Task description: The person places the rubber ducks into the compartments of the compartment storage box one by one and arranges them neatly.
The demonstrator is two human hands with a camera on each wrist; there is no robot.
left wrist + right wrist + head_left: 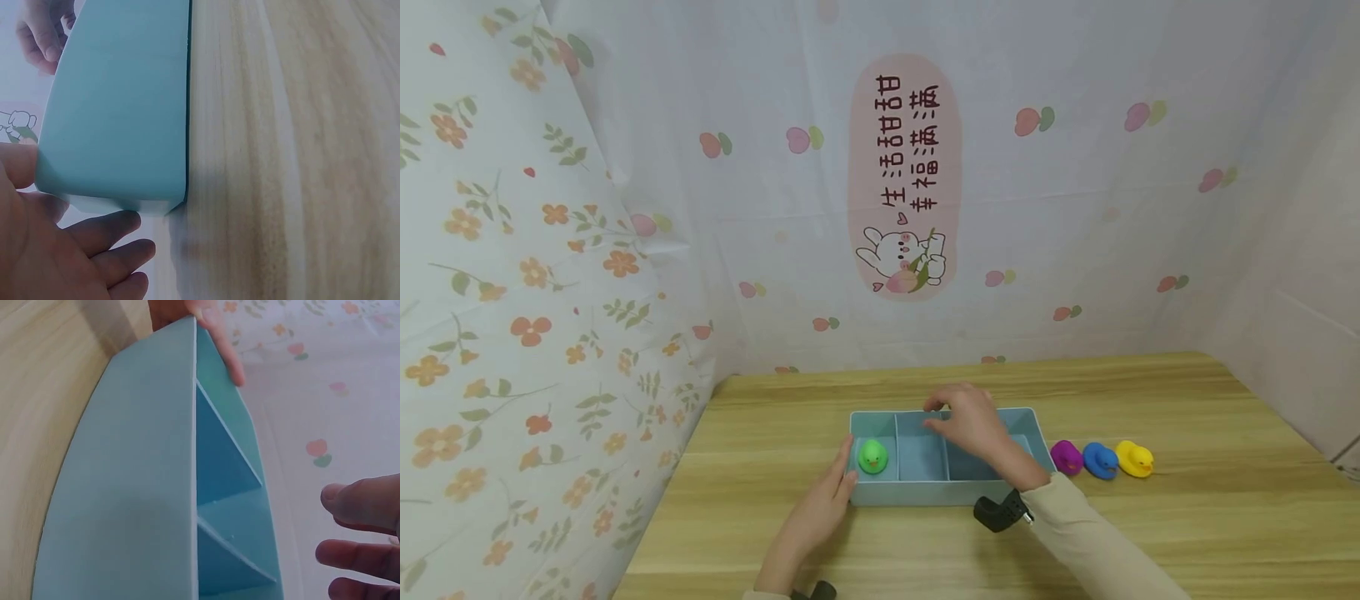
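Note:
A light blue divided box (917, 493) sits on the table, with a green toy duck (872, 457) in its leftmost compartment. My left hand (820, 504) touches the box's left end; in the left wrist view its fingers (103, 232) lie fairly straight beside that end wall. Over the middle of the box hovers my right hand (966, 421), its fingers bent and apart. In the right wrist view the thumb and fingers (369, 500) are spread, with nothing seen between them. The right hand and forearm hide part of the compartments on the right.
Just right of the box, a purple duck (1067, 457), a blue duck (1101, 460) and a yellow duck (1134, 459) stand in a row on the wooden table (1225, 517). Behind the table hangs a patterned white cloth (1075, 233), with another at the left.

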